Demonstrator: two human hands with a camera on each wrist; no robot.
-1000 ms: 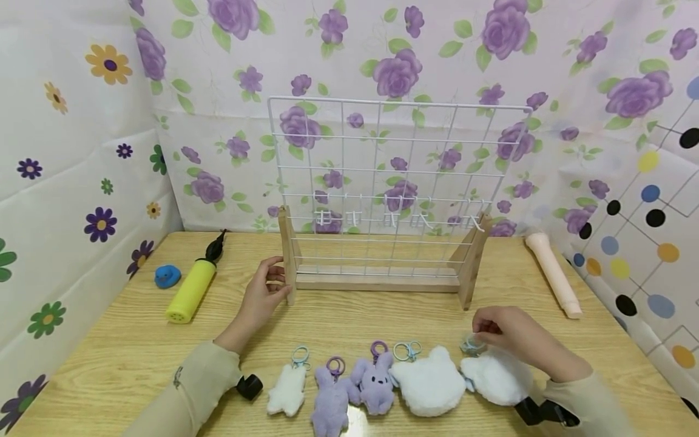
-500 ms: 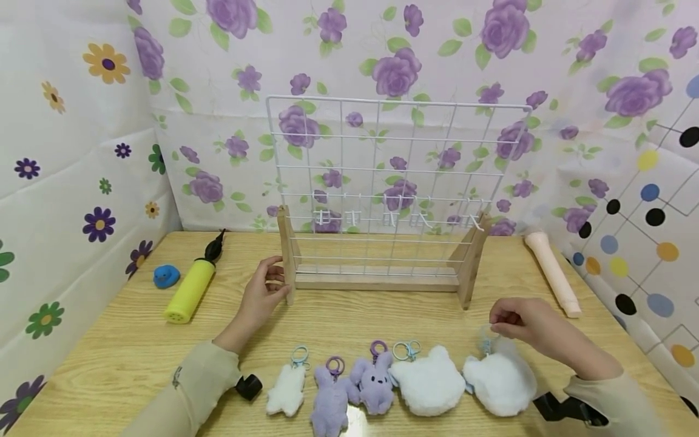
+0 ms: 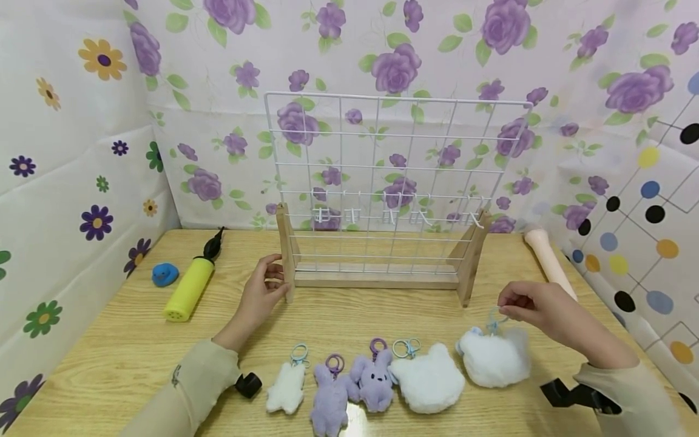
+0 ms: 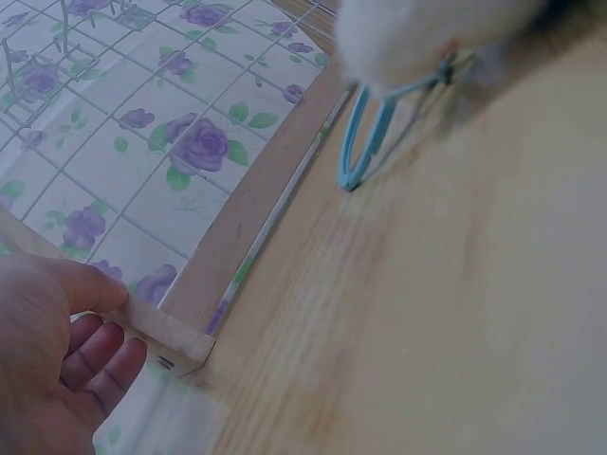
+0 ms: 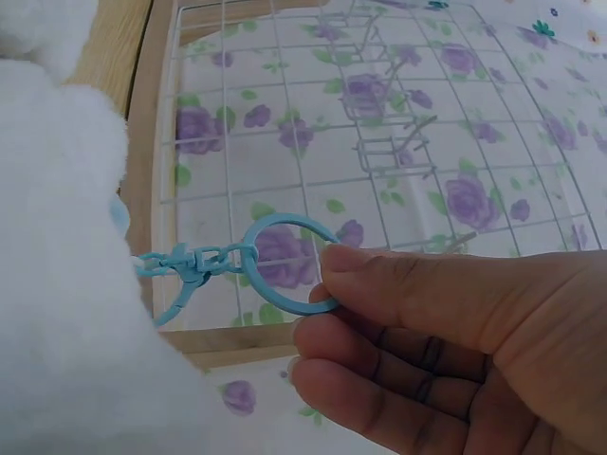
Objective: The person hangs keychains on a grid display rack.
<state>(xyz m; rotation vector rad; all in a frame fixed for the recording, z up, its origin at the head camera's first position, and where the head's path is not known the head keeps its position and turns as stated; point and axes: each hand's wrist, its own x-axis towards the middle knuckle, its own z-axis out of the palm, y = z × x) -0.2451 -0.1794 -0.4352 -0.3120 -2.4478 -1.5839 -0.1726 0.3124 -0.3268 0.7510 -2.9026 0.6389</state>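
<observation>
My right hand [image 3: 537,306] pinches the light blue key ring [image 5: 250,270] of a fluffy white plush keychain [image 3: 494,361] between thumb and forefinger. A blue chain and clasp [image 5: 194,263] join ring and plush, which hangs below the fingers. At the rack's left side my left hand [image 3: 261,290] grips the wooden upright [image 3: 286,261], thumb in front and fingers curled behind. The white wire grid rack [image 3: 377,164] carries several white hooks [image 3: 420,217] in a row. Along the front lie a bigger white plush [image 3: 428,382], two purple plushes [image 3: 330,400] and a small white plush [image 3: 286,389].
On the left are a yellow hand pump [image 3: 189,290] with a black nozzle and a blue rubber duck [image 3: 164,275]. A pale pink cylinder [image 3: 548,258] lies at the back right, partly behind my right hand. Flower-print cloth hangs behind the rack.
My right hand has moved right and upward in the head view, drawing the white plush up by its ring. The left hand stays at the rack's upright.
</observation>
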